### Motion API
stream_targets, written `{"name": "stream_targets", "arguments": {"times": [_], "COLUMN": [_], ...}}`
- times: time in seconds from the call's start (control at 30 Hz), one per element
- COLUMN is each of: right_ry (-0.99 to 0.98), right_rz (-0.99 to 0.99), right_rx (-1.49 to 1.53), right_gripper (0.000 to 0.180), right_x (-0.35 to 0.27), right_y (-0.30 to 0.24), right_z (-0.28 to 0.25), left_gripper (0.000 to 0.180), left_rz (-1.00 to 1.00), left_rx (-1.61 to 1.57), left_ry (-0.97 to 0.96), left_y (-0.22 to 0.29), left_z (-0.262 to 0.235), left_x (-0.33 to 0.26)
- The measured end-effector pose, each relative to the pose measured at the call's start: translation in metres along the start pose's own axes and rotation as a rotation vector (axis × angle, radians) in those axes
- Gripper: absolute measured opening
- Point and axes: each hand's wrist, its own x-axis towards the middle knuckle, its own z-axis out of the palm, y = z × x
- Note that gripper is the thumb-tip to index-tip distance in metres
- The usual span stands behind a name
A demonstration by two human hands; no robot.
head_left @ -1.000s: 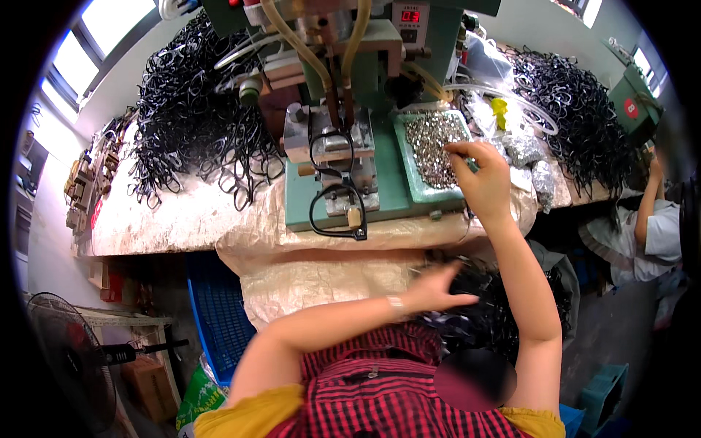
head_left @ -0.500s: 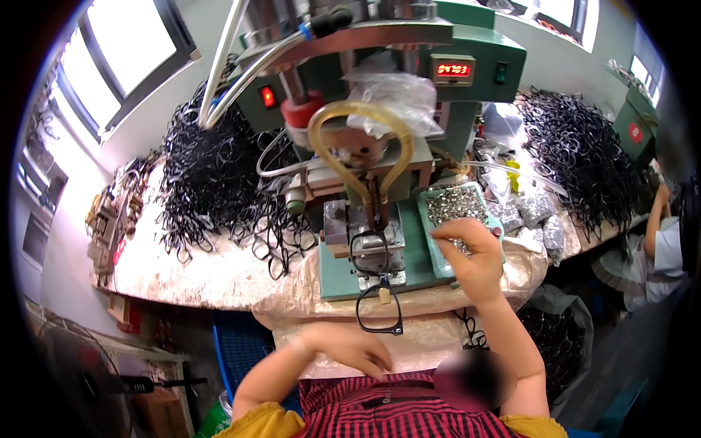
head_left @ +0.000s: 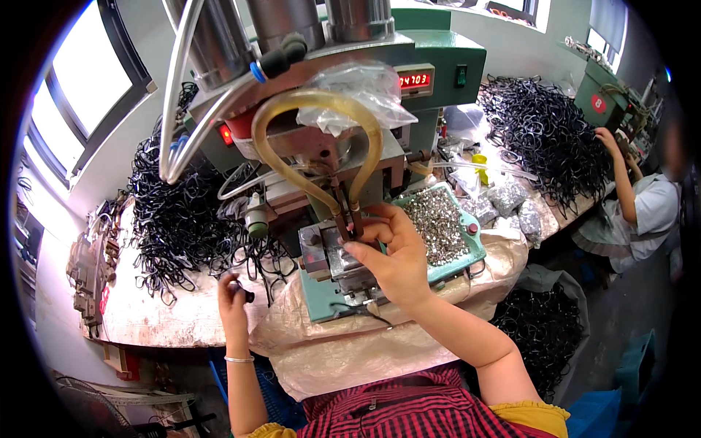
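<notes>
My right hand (head_left: 391, 259) is at the metal fixture (head_left: 332, 255) of the green press machine (head_left: 431, 73). Its thumb and forefinger are pinched together just under the machine's tip, seemingly on a small metal part. Part of a black eyeglass frame (head_left: 361, 312) shows on the teal base below my palm. My left hand (head_left: 232, 293) rests on the covered bench, closed on a black eyeglass frame piece (head_left: 247, 295) at the edge of the left pile of black frames (head_left: 182, 219). A teal tray of small metal parts (head_left: 442, 226) lies right of my right hand.
A yellowish hose (head_left: 314, 109) loops in front of the machine head. Another heap of black frames (head_left: 548, 139) covers the bench at the right, where a seated person (head_left: 642, 208) works. A bag of black frames (head_left: 540, 332) stands on the floor. Small bags of parts (head_left: 507, 197) lie behind the tray.
My right hand went from the parts tray leftward to the fixture. My left hand rose from my lap to the bench at the left pile. My head moved closer to the machine.
</notes>
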Motion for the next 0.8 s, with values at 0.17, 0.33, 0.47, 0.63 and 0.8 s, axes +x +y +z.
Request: {"name": "stream_targets", "arguments": {"times": [0.17, 0.33, 0.47, 0.63, 0.8], "right_ry": [0.029, 0.049, 0.048, -0.031, -0.175], "right_rz": [0.045, -0.031, -0.017, 0.102, -0.010], "right_rx": [0.014, -0.119, -0.030, -0.049, -0.360], "right_gripper": [0.057, 0.057, 0.057, 0.064, 0.061], "right_x": [0.000, -0.001, 0.001, -0.002, -0.008], "right_y": [-0.004, -0.001, -0.003, -0.032, -0.038], "right_z": [0.002, -0.003, -0.001, 0.001, -0.042], "left_gripper": [0.027, 0.017, 0.016, 0.015, 0.032], "left_rz": [0.173, 0.792, 0.697, 0.733, 1.077], "left_rx": [-0.486, -0.189, -0.215, -0.126, 0.415], "left_ry": [0.011, -0.179, -0.145, -0.178, -0.522], "left_y": [0.128, 0.211, 0.215, 0.219, 0.197], "left_z": [0.086, 0.137, 0.150, 0.145, 0.157], "left_x": [-0.032, -0.030, -0.013, -0.017, -0.044]}}
